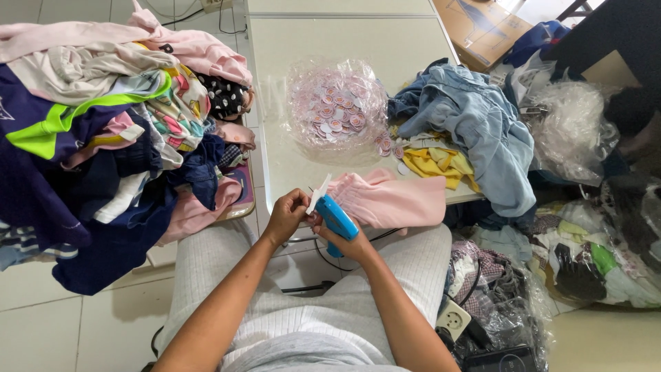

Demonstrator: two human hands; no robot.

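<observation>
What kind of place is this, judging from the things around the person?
Probably a small garment workshop or clothes-tagging station: a big pile of clothes, a clear bag of round tags on the table, and a blue tagging gun in the right hand.

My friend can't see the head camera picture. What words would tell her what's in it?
A seated person's right hand holds a blue tagging gun while the left hand pinches a small white tag at its tip, beside a pink garment on a white table. A clothes pile lies left; a bag of round tags sits ahead.
</observation>
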